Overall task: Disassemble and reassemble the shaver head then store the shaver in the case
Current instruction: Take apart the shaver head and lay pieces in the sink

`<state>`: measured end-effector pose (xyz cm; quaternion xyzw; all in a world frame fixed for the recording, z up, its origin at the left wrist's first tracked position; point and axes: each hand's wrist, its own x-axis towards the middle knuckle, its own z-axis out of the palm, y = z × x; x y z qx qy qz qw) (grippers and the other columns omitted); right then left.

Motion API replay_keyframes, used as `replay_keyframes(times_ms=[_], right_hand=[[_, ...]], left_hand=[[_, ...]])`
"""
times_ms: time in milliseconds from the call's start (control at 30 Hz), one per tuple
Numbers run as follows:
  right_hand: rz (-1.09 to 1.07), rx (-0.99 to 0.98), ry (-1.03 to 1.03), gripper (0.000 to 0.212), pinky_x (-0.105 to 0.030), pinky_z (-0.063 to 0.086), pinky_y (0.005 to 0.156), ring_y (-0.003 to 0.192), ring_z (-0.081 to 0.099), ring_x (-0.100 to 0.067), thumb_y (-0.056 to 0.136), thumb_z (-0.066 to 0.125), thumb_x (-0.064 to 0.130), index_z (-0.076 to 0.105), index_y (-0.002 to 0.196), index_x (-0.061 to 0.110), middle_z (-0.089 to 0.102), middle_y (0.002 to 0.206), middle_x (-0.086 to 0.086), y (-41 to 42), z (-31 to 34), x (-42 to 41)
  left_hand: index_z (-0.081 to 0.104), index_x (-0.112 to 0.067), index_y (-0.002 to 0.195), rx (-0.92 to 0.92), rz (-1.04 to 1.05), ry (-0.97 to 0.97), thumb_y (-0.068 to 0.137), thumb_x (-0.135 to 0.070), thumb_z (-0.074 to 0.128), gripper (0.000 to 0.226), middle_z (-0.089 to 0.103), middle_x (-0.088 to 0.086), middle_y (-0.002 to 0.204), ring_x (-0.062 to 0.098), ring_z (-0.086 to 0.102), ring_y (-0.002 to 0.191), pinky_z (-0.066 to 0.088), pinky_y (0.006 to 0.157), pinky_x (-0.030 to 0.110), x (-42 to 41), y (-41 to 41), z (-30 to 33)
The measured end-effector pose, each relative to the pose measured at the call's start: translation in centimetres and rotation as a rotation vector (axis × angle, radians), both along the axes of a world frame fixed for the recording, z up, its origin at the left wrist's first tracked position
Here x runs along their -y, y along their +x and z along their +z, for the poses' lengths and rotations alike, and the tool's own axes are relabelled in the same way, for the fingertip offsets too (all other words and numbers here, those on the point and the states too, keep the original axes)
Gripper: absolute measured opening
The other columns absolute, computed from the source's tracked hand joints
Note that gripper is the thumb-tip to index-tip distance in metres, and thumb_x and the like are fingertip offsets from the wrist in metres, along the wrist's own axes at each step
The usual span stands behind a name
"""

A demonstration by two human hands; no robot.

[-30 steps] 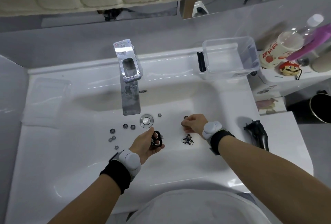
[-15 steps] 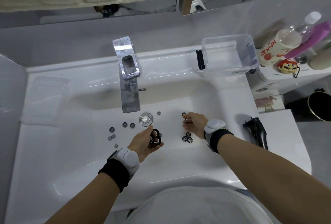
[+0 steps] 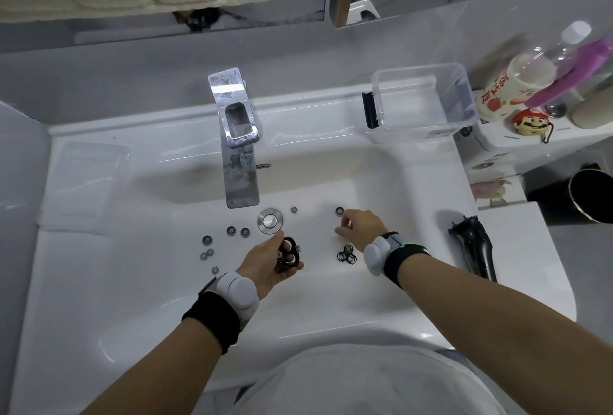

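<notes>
Parts are lying loose in the sink [image 3: 381, 288]: I am counting four round caps, four toothed cutters and one black retainer frame [image 3: 346, 253]. My left hand [image 3: 265, 263], palm up, is gripping the three-ring head plate [image 3: 289, 252]. My right hand [image 3: 360, 227] is hovering with curled fingers beside one cap [image 3: 339, 211]; whether it is pinching anything, I cannot tell. Shaver body [image 3: 475, 248] is resting on the right rim.

Brightly, evenly lit from overhead; glare streaks on the sink [image 3: 414, 282] rim, soft shadows beneath. Strong wide-angle bending toward edges; slightly soft beyond the sink.
</notes>
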<state>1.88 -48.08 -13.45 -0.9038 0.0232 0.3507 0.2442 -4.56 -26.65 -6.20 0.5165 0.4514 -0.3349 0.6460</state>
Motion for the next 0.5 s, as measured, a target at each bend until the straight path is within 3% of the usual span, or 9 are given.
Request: replay_keyframes(times_ms=[133,233,500], right_hand=[[-0.014,-0.003,-0.017,0.014,-0.031,0.044,0.075,0.098,0.062,-0.032,0.095,0.056,0.024,0.063,0.097,0.012,0.07,0.101,-0.014,0.01,-0.45,0.16],[-0.096,0.033,0.0,0.016,-0.029,0.042,0.07,0.095,0.062,-0.032,0.095,0.054,0.022,0.064,0.104,0.012,0.07,0.101,-0.013,-0.03,-0.82,0.57],[-0.145,0.034,-0.005,0.031,-0.033,0.045,0.076,0.099,0.061,-0.033,0.097,0.052,0.027,0.052,0.124,0.011,0.067,0.107,-0.014,-0.9,-0.42,0.63]], left_hand=[[0.054,-0.01,0.076,0.004,0.006,-0.009,0.1,-0.038,0.047,0.038,0.053,0.009,0.069,0.032,0.067,0.075,0.05,0.07,0.03,-0.13,-0.05,-0.13],[0.055,-0.01,0.075,0.004,0.009,-0.009,0.1,-0.038,0.048,0.038,0.054,0.009,0.068,0.032,0.067,0.074,0.05,0.07,0.03,-0.25,-0.1,-0.28],[0.054,-0.009,0.085,0.021,-0.003,-0.012,0.097,-0.039,0.053,0.032,0.056,0.009,0.07,0.031,0.068,0.07,0.052,0.064,0.029,-0.74,-0.28,-0.82]])
